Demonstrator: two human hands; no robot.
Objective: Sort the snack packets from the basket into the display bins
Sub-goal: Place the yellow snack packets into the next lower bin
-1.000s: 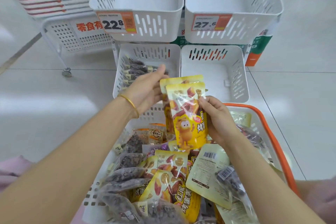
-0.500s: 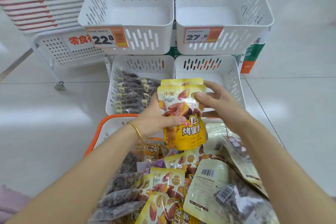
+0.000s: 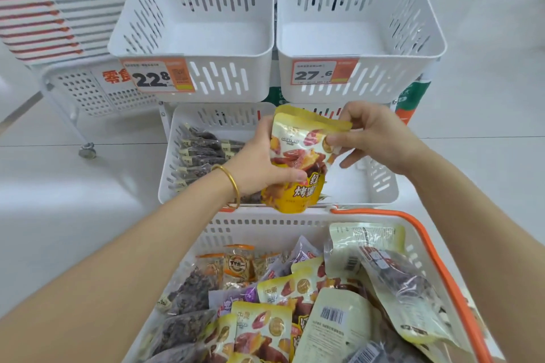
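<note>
My left hand [image 3: 259, 165] grips yellow snack packets [image 3: 298, 183] by their left side, above the seam between the two lower display bins. My right hand [image 3: 374, 138] pinches the packets' upper right corner. The lower left bin [image 3: 174, 138] holds a row of dark packets [image 3: 200, 153]. The lower right bin [image 3: 383, 186] sits behind the yellow packets, its floor mostly hidden. The white basket with an orange handle [image 3: 442, 271] lies below, full of mixed packets [image 3: 295, 303].
Two white upper bins, the left one [image 3: 191, 38] tagged 22.8 and the right one [image 3: 359, 35] tagged 27.6, show nothing inside. A wheeled white rack [image 3: 88, 88] stands at the left on the pale tiled floor.
Both hands lifted the yellow packets out of the basket and carried them forward over the lower bins. My left hand went from beside the packets to gripping them.
</note>
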